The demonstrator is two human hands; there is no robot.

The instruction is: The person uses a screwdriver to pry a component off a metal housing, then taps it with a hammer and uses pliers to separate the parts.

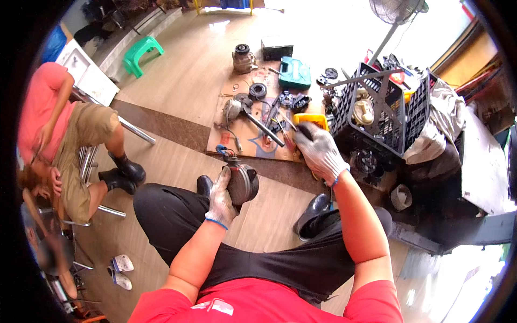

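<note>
My left hand [221,202], in a grey-white work glove, is closed round a dark, rounded metal part [243,183] with a blue connector on top. My gloved right hand [318,151] is at the cardboard sheet [218,140], fingers curled at a thin metal tool [288,119] beside a yellow tray [310,119]; its grip is partly hidden. On the cardboard lie a metal assembly with a black tube [264,127], a black ring [258,90], loose small tools and a teal case [294,72]. An upright metal unit [244,62] stands behind them.
Black crates [401,137] with cloths and parts stand right, below a standing fan [392,12]. A seated person in a pink shirt [51,102] is at my left on a metal chair, near white clogs [122,263]. A green stool [141,51] stands at back left.
</note>
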